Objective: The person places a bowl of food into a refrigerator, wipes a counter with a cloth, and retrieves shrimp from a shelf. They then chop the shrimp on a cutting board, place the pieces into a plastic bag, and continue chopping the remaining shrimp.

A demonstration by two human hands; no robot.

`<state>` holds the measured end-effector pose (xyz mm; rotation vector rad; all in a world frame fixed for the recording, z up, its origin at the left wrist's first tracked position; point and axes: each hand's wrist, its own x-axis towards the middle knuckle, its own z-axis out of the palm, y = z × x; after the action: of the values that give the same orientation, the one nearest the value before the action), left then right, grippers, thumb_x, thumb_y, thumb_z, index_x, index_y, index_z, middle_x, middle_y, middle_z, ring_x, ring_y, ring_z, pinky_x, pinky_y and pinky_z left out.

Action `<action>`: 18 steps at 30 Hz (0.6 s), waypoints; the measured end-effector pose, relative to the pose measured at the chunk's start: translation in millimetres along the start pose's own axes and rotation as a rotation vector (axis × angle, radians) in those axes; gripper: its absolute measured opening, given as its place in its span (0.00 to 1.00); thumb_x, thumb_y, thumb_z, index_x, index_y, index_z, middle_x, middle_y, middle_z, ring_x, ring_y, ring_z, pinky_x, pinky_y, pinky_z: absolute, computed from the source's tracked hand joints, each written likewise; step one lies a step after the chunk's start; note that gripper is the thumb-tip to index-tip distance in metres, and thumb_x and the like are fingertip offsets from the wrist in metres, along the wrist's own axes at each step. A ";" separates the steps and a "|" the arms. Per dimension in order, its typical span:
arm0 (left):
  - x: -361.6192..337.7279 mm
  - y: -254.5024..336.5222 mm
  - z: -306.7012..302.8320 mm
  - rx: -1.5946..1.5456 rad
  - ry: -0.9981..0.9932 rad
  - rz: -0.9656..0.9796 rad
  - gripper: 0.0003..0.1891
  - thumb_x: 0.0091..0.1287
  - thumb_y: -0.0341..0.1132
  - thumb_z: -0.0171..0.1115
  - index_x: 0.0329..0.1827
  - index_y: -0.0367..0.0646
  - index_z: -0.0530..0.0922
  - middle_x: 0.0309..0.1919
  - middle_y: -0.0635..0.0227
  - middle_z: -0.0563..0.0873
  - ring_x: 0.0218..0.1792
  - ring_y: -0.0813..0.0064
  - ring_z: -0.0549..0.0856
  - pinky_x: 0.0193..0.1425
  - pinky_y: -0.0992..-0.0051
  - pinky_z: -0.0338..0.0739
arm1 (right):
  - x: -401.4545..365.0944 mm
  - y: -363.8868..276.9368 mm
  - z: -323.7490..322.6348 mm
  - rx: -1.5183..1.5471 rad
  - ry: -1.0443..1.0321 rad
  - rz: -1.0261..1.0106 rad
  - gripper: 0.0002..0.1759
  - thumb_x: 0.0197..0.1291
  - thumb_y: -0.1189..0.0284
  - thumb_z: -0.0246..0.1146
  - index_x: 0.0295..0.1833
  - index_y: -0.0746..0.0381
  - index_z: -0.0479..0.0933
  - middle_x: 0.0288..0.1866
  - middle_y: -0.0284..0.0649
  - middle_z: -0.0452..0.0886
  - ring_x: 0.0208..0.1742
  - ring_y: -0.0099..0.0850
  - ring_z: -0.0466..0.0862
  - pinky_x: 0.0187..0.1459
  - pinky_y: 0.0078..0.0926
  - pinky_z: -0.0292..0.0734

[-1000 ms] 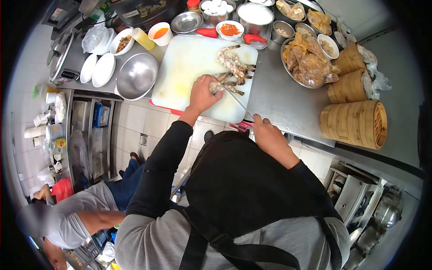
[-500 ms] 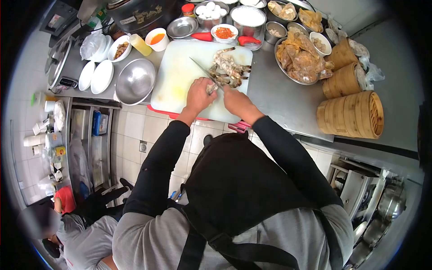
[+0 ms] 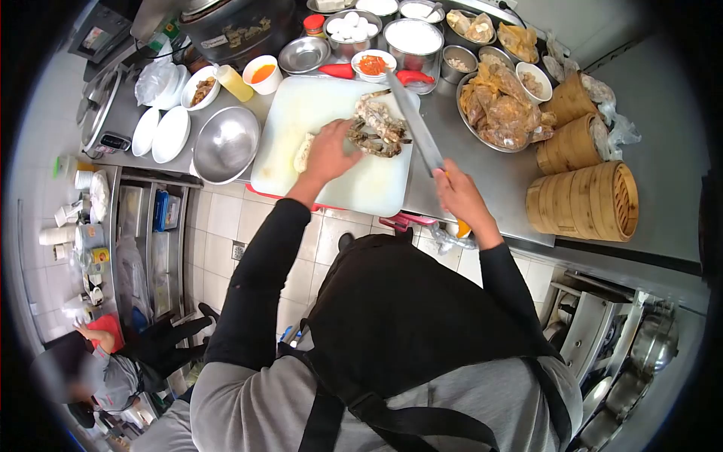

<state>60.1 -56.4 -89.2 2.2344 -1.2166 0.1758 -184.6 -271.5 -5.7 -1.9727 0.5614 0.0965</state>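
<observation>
My right hand (image 3: 459, 196) is wrapped around the handle of a kitchen knife (image 3: 416, 124). Its long blade is raised and slants up and left, past the right edge of the white cutting board (image 3: 301, 98). Over the middle of the board, my left hand (image 3: 331, 153) has its thumb and fingers apart, fingertips right at the edge of a pile of pale prawns (image 3: 379, 120) with dark, striped tails. A separate pale piece (image 3: 303, 153) lies on the board just left of that hand.
Left of the board is a steel bowl (image 3: 227, 143). Behind stand a bowl of eggs (image 3: 352, 27), a white-filled container (image 3: 413, 35) and red-handled utensils (image 3: 337, 71). To the right are wrapped meat (image 3: 497, 113) and bamboo steamers (image 3: 584, 200). Another person (image 3: 113, 369) is at lower left.
My right hand has swung the knife from the board out to the right, blade raised. My left hand has shifted toward the prawns, and a pale piece now lies to its left.
</observation>
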 end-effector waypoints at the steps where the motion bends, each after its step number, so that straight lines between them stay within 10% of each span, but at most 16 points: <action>1: 5.8 15.8 11.8 0.000 -0.013 -0.052 0.26 0.60 0.42 0.74 0.61 0.43 0.80 0.56 0.53 0.82 0.58 0.47 0.80 0.66 0.54 0.74 | -6.6 13.1 -1.3 0.006 0.064 0.004 0.13 0.79 0.62 0.53 0.46 0.61 0.68 0.23 0.43 0.78 0.20 0.36 0.81 0.25 0.36 0.75; 15: 7.6 10.1 34.5 -0.042 -0.229 -0.062 0.16 0.59 0.30 0.67 0.51 0.43 0.78 0.43 0.54 0.83 0.46 0.45 0.83 0.54 0.53 0.79 | -94.7 52.1 -7.0 0.350 0.256 0.179 0.11 0.80 0.66 0.52 0.44 0.61 0.68 0.27 0.33 0.74 0.20 0.21 0.74 0.23 0.23 0.72; 18: 16.3 -5.8 40.3 -0.337 -0.181 -0.183 0.15 0.62 0.28 0.65 0.53 0.43 0.78 0.40 0.59 0.85 0.38 0.57 0.84 0.47 0.59 0.80 | -138.1 39.2 -12.2 0.420 0.391 0.131 0.12 0.80 0.64 0.53 0.45 0.61 0.69 0.27 0.32 0.73 0.20 0.20 0.73 0.24 0.21 0.71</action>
<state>67.9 -88.0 -118.7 2.0790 -1.0347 -0.2894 -326.0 -248.7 9.9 -1.5469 0.8865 -0.3101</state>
